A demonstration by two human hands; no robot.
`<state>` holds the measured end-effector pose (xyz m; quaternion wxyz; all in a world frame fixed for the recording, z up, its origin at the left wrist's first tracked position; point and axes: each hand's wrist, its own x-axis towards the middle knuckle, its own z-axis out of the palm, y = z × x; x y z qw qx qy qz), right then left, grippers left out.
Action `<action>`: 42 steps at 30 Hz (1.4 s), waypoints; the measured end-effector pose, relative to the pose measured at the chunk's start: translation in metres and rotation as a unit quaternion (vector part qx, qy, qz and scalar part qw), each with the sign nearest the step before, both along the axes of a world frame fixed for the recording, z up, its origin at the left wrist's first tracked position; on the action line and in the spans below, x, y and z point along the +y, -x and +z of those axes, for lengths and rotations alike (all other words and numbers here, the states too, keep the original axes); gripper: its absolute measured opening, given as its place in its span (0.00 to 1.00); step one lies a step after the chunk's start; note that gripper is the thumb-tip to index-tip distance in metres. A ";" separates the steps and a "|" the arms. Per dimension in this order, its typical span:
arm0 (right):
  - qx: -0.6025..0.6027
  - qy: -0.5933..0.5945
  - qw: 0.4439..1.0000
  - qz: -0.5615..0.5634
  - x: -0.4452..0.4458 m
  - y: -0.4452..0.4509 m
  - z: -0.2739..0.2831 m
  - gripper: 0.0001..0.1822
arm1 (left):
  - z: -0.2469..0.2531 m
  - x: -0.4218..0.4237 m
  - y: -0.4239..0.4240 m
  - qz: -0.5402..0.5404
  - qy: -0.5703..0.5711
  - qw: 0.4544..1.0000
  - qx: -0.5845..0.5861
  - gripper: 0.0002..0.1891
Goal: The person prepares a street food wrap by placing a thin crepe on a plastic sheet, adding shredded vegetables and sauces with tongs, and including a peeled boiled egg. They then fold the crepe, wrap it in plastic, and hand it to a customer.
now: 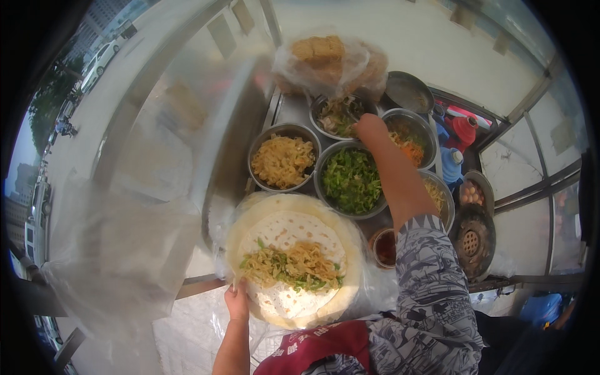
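Note:
A pale round flatbread [281,229] lies on a larger, yellowish round of flatbread [351,262] before me. Across its middle runs a band of shredded filling [300,262], with pale brown strips and chopped greens. My left hand [237,302] pinches the left rim of the larger round. Farther off, my right hand [372,129] is closed at the near right rim of a metal bowl of mixed shredded food [335,117]. It appears to grip a metal utensil [355,110], mostly hidden by the fingers and the food.
Around my right arm stand bowls of pale brown strips [282,161], chopped greens [351,180] and shredded carrot [412,152]. A jar of dark red sauce [385,248] sits near my sleeve. Bagged flat noodle-like blocks [321,49], a round burner [471,241], eggs [471,193] and clear panels [520,154] surround these.

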<state>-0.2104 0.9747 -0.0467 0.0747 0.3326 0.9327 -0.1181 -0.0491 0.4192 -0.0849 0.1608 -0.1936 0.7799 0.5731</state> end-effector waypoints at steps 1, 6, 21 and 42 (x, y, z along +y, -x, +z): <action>-0.002 0.019 1.000 -0.021 0.000 -0.002 0.005 0.21 | 0.003 0.003 0.000 0.001 0.002 1.000 0.002 0.14; 0.058 0.072 0.994 -0.066 0.004 -0.026 0.009 0.25 | -0.002 -0.005 0.006 -0.031 -0.021 0.999 0.013 0.14; 0.020 0.233 0.954 0.187 -0.221 -0.236 0.113 0.24 | -0.012 -0.035 0.015 -0.145 -0.101 0.984 -0.025 0.11; 0.008 -0.018 0.976 0.217 -0.315 -0.306 0.111 0.17 | -0.033 -0.039 0.017 -0.167 -0.164 0.972 0.010 0.08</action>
